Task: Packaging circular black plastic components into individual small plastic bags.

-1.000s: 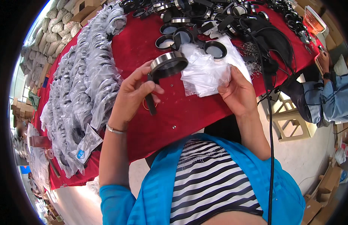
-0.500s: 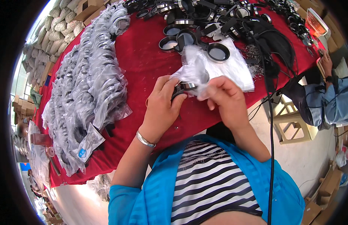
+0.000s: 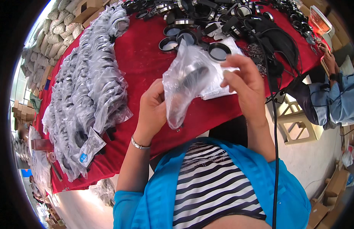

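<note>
My left hand (image 3: 151,110) pinches the side of a clear plastic bag (image 3: 177,86) held above the red cloth. Inside the bag is a round black and silver ring-shaped piece (image 3: 196,74), blurred by the film. My right hand (image 3: 247,86) is just right of the bag, its fingers curved and apart with nothing visible between them. Beneath and beyond the bag lies a stack of flat clear bags (image 3: 219,89). A round black-rimmed piece with a grey face (image 3: 219,51) rests on its far part.
Long rows of bagged pieces (image 3: 85,87) cover the table's left side. Loose black and silver round pieces (image 3: 184,21) pile up at the back, beside a black cloth bag (image 3: 278,42). A black cable (image 3: 275,152) hangs at right, near a stool (image 3: 299,128) and another person's arm (image 3: 331,63).
The round piece, earlier at the bag's mouth between my hands, is now inside the bag. The bag hangs fuller and lower, and my right hand has moved right, off it.
</note>
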Tool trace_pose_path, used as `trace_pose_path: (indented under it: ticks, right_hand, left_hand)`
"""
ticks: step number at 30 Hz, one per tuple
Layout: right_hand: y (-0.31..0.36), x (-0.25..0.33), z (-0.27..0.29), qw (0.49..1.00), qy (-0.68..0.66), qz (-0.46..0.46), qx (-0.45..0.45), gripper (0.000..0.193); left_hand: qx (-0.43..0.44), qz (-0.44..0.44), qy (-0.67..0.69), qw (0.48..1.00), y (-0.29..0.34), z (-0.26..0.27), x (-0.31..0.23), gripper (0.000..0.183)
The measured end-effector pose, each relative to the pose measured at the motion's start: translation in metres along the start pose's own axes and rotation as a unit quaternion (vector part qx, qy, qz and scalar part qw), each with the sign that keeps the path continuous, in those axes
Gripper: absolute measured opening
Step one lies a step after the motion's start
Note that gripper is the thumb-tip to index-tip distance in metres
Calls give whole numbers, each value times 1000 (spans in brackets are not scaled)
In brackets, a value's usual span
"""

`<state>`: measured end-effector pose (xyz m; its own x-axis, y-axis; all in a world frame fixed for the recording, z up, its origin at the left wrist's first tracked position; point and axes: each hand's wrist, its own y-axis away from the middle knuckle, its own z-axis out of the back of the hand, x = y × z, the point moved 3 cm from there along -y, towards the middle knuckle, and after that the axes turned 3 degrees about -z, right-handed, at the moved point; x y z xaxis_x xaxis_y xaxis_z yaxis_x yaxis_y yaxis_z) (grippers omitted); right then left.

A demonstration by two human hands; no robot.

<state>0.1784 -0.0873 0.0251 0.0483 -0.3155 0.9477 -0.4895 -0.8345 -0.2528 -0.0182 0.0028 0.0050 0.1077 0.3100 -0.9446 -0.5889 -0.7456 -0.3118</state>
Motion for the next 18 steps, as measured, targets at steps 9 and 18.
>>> trace_pose_path:
  ticks: [9,18]
  right_hand:
    - [7,-34,-18,980,-30,-142,139,22]
    - [16,-37,-26,975,36,-153,157,25]
  left_hand:
    - [-4,32,-146,989,3,-10,-12,38]
    - [-41,-33,-131,990,9,-2,11,27]
